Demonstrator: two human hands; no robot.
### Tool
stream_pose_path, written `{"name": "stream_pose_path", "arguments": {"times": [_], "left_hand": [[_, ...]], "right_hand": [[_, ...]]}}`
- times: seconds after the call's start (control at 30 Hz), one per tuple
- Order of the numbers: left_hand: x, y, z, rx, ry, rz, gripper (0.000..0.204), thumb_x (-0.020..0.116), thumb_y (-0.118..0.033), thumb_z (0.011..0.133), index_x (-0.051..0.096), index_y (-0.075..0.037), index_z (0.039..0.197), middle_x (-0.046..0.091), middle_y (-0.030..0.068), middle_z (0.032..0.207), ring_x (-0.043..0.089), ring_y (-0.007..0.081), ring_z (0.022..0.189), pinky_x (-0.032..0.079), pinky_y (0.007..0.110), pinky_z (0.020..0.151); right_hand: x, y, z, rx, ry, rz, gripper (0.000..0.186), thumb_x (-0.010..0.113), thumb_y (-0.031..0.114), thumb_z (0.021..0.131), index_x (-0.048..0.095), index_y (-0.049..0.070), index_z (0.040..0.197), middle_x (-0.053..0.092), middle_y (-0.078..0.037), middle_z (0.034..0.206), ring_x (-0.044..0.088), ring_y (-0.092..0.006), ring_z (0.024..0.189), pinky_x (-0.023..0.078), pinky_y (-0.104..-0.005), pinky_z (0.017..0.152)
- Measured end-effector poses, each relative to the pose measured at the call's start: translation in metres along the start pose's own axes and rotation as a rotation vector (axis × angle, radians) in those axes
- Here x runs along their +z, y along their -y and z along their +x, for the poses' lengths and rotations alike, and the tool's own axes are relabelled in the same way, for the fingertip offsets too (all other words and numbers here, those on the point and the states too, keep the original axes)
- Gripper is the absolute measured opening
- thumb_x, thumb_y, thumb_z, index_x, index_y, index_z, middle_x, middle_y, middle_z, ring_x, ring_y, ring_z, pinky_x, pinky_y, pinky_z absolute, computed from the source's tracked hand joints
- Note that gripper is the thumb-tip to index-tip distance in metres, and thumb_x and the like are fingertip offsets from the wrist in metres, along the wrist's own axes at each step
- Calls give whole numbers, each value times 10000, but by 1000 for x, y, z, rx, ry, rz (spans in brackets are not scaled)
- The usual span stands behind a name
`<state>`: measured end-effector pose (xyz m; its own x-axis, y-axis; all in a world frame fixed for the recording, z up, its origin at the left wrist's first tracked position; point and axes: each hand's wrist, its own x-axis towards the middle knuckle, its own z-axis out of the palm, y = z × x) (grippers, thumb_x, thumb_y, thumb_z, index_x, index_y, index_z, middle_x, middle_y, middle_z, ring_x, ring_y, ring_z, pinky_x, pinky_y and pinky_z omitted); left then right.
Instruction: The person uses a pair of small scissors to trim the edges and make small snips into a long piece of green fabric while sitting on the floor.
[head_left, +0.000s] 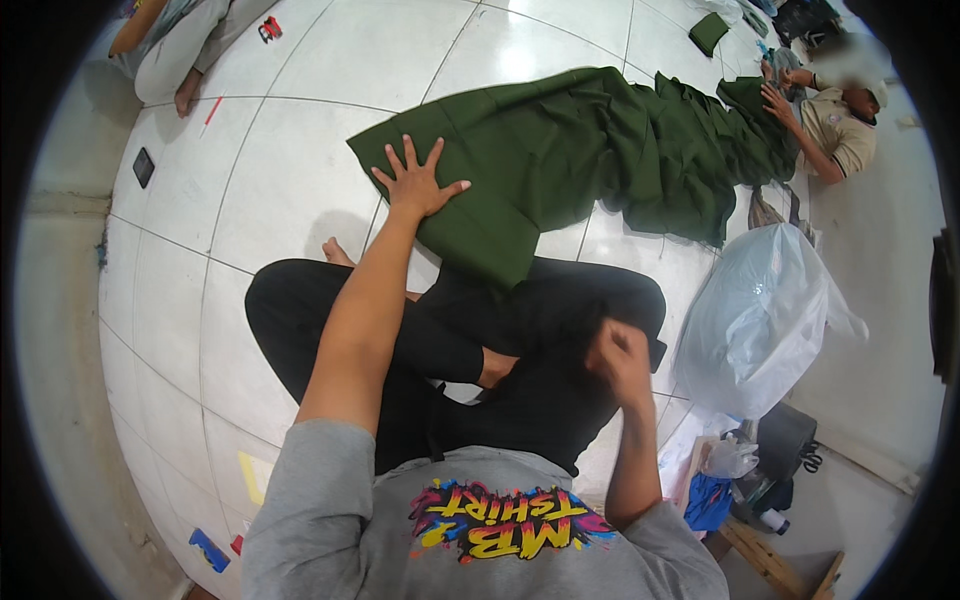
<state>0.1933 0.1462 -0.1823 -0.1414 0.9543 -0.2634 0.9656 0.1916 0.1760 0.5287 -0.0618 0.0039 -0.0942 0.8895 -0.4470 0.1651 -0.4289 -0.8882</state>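
A long piece of dark green cloth is spread over the white tiled floor, its left end fairly smooth and its right part bunched in folds. My left hand presses flat on the smooth end with the fingers spread. One lower corner of the cloth reaches my crossed legs in black trousers. Above my right thigh is my right hand, raised off the cloth, its fingers curled in and a little blurred. Whether anything small is between those fingers is hidden.
At the far right a person sits with hands on the cloth's other end. A stuffed translucent plastic bag stands on my right. Another person's legs show top left, near a phone and a small red item.
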Motion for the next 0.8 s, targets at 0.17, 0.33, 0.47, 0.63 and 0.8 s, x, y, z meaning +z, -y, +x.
{"name": "stream_pose_path", "arguments": {"times": [0.17, 0.33, 0.47, 0.63, 0.8], "left_hand": [[4, 10, 9, -18, -48, -39, 1081, 505, -933, 726, 161, -418, 1612, -9, 202, 1692, -58, 512, 1525, 30, 794, 1116], [7, 10, 10, -17, -63, -45, 1087, 526, -930, 715, 171, -425, 1609, -2, 195, 1694, -61, 509, 1527, 25, 793, 1117], [5, 9, 9, -29, -55, -37, 1080, 529, -925, 721, 172, -425, 1609, 2, 190, 1695, -51, 508, 1528, 41, 789, 1121], [8, 18, 10, -41, -60, -51, 1106, 545, -924, 708, 197, -391, 1614, 14, 185, 1697, -49, 497, 1533, 25, 787, 1119], [1, 7, 9, -46, -21, -60, 1098, 562, -899, 726, 198, -371, 1618, 18, 196, 1695, -46, 491, 1536, 26, 779, 1126]], "right_hand": [[-101, -18, -97, 265, -123, -225, 257, 571, 131, 902, 530, 59, 659, 563, -16, 602, 507, -72, 532, 365, -228, 481], [-238, -117, -216, 451, -622, -704, 194, 590, 117, 811, 573, -12, 667, 588, -114, 585, 561, -246, 526, 440, -359, 519], [-265, -136, -275, 393, -753, -1232, 177, 576, 108, 773, 575, -53, 700, 585, -238, 609, 562, -433, 566, 471, -486, 594], [-186, -95, -184, 204, -300, -1234, 228, 603, 152, 834, 611, -64, 906, 647, -282, 847, 640, -426, 777, 494, -457, 716], [29, 24, -19, -432, -230, -660, 170, 743, 162, 885, 669, 11, 911, 672, -136, 849, 676, -276, 709, 539, -356, 646]]}}
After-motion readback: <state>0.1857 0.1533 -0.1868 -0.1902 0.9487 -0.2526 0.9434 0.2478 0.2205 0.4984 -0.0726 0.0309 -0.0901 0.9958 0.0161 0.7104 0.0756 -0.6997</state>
